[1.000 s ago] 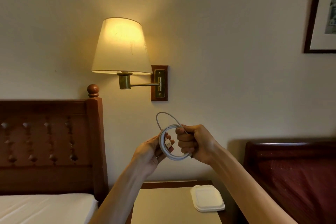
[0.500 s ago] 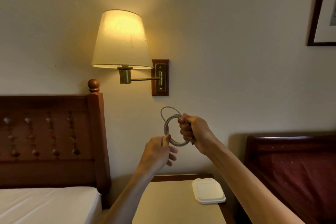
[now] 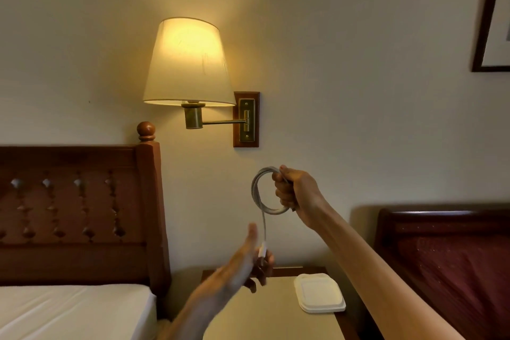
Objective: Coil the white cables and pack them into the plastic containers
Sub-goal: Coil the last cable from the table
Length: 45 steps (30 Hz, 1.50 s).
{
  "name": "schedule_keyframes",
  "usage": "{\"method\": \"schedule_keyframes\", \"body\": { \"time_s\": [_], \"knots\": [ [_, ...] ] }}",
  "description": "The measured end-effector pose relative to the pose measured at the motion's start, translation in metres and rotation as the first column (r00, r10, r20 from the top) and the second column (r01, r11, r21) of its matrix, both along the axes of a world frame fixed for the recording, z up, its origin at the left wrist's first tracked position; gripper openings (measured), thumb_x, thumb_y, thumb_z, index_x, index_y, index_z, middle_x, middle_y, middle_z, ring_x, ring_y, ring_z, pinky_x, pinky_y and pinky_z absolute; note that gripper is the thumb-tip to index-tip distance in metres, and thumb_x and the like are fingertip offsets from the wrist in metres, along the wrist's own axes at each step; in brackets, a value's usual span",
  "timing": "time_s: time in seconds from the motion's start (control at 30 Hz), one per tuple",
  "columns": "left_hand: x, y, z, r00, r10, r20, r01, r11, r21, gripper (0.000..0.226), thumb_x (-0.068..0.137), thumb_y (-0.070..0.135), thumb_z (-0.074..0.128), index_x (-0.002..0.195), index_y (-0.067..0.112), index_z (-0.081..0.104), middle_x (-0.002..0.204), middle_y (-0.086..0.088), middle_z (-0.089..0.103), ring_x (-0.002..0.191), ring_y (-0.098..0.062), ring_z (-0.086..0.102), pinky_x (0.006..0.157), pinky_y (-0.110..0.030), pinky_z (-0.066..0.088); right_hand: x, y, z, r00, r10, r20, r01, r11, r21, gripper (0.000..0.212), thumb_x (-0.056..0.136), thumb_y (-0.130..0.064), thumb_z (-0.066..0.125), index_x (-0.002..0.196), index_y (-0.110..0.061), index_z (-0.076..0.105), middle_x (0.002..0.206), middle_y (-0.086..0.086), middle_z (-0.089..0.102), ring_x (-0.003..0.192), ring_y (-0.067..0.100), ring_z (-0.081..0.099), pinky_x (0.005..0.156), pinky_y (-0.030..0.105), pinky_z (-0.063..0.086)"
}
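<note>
Held up in front of the wall, below the lit wall lamp (image 3: 187,63): a white cable (image 3: 259,196), wound into a few tight loops, pale grey in the dim light. Gripped at its right side by the right hand (image 3: 292,193), fingers curled round the bundled strands. One loose end hanging straight down from the coil to a small white plug at the left hand (image 3: 245,259). Left hand blurred, lower and nearer, thumb up and palm turned right; fingers partly bent by the plug, but impossible to tell whether pinching it or just beside it.

Below, on the beige top of the nightstand (image 3: 265,317), a closed white plastic container (image 3: 320,292) near the far right corner, well apart from the cable. Left: wooden headboard (image 3: 77,212) and white bed. Right: dark red bed (image 3: 452,270).
</note>
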<state>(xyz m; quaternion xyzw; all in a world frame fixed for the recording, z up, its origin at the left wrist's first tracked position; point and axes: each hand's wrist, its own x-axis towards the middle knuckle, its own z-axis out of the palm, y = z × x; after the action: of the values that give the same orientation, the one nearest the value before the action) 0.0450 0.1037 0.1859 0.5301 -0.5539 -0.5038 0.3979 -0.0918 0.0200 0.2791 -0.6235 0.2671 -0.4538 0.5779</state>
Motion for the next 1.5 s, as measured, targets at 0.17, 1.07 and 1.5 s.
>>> {"method": "schedule_keyframes", "body": {
  "time_s": [0.17,1.07,1.5],
  "knots": [
    [0.031,-0.013,0.049,0.934,0.329,-0.141,-0.353,0.911,-0.215,0.083,0.085,0.069,0.011,0.118,0.012,0.063,0.119,-0.014,0.064,0.108,-0.029,0.059,0.088,-0.037,0.046,-0.007,0.003,-0.003,0.992,0.105,-0.063,-0.107,0.994,-0.025,0.043,0.106,-0.020,0.026,0.070,-0.013,0.048,0.053,-0.006,0.031,0.047,0.009,0.023,0.043,0.020,0.023],
    [-0.001,-0.027,0.072,0.649,0.207,-0.732,-0.520,0.823,-0.228,0.042,0.104,0.028,0.040,0.063,0.020,0.038,0.056,0.004,0.019,0.049,-0.013,0.019,0.053,-0.031,0.024,0.004,0.059,-0.077,0.929,-0.327,0.172,0.369,0.820,-0.437,0.037,0.086,0.011,0.062,0.105,-0.019,0.070,0.113,-0.006,0.066,0.102,0.010,0.062,0.082,0.021,0.054],
    [-0.012,-0.018,0.055,0.529,0.005,-0.848,-0.418,0.872,-0.255,0.043,0.103,0.028,0.039,0.061,0.017,0.037,0.051,0.004,0.016,0.046,-0.012,0.013,0.047,-0.028,0.021,0.011,0.047,-0.058,0.849,-0.240,0.471,-0.135,0.762,0.633,0.014,0.091,-0.003,0.061,0.096,0.007,0.071,0.077,0.015,0.068,0.056,0.014,0.062,0.054,0.022,0.058]
  ]
}}
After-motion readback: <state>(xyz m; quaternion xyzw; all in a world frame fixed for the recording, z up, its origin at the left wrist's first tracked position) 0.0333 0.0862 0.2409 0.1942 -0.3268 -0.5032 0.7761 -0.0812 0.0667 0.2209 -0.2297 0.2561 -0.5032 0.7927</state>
